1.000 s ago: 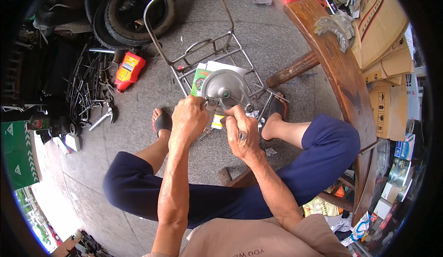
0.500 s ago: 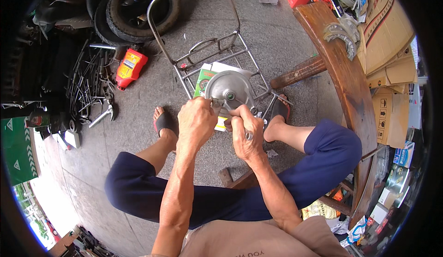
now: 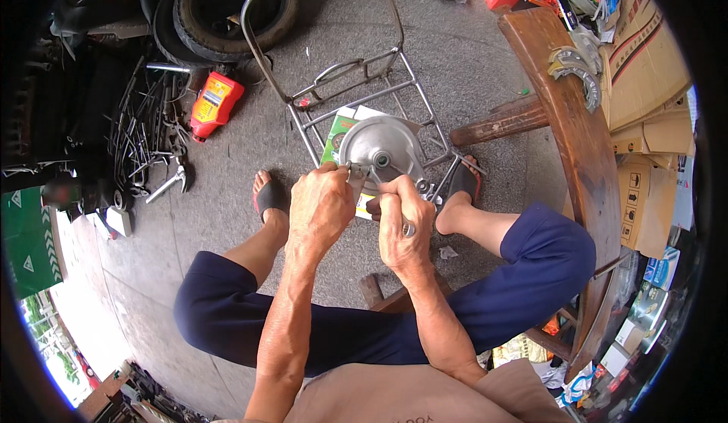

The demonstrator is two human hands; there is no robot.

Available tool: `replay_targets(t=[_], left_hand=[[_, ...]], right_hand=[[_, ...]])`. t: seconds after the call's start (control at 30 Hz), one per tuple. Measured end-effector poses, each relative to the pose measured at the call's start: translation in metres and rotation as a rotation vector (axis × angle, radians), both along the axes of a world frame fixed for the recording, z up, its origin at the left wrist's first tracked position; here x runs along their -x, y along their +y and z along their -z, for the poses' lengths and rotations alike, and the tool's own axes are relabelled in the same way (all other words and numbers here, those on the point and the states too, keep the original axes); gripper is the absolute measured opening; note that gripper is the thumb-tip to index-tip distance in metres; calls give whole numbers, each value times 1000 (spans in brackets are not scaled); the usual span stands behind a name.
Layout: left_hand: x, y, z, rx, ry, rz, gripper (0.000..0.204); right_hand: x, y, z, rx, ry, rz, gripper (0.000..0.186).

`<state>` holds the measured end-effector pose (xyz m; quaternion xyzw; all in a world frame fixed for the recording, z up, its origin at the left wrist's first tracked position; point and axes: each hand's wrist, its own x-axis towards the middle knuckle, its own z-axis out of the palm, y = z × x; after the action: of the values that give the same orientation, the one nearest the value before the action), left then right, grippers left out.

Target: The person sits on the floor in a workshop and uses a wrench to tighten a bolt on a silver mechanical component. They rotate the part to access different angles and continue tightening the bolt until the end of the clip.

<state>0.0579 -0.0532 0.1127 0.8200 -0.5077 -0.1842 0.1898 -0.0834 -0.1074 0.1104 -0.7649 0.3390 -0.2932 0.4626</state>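
Observation:
A round grey metal brake plate [image 3: 373,138] with a hole in its middle lies in front of me, over a green-and-white box [image 3: 339,136]. My left hand [image 3: 322,207] is closed at its near left edge, gripping the plate by a small metal part there. My right hand [image 3: 406,226] is a fist at the near right edge, wrapped round a metal tool [image 3: 409,229] whose rounded end shows below the fingers. It looks like a wrench; its working end is hidden by the hand and plate.
Under the box stands a metal tube rack [image 3: 356,89]. Left are a red bottle [image 3: 216,106], a hammer [image 3: 171,185], a heap of tools and tyres [image 3: 235,17]. A wooden bench [image 3: 572,135] on the right holds curved brake shoes [image 3: 576,78]; cardboard boxes [image 3: 644,195] stand beyond.
The view has shifted slightly, so the surroundings appear moved a little. Both hands keep their hold at the plate's near edge; the right hand and tool have turned slightly.

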Motion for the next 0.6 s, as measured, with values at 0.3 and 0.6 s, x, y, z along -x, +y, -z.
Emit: replay_targets(t=[0.3, 0.6], left_hand=[[3, 11, 11, 163, 9, -26, 18], [7, 16, 19, 330, 260, -218, 28]], right_hand=[[-5, 4, -1, -158, 10, 89, 24], [-4, 5, 1, -255, -12, 118, 22]])
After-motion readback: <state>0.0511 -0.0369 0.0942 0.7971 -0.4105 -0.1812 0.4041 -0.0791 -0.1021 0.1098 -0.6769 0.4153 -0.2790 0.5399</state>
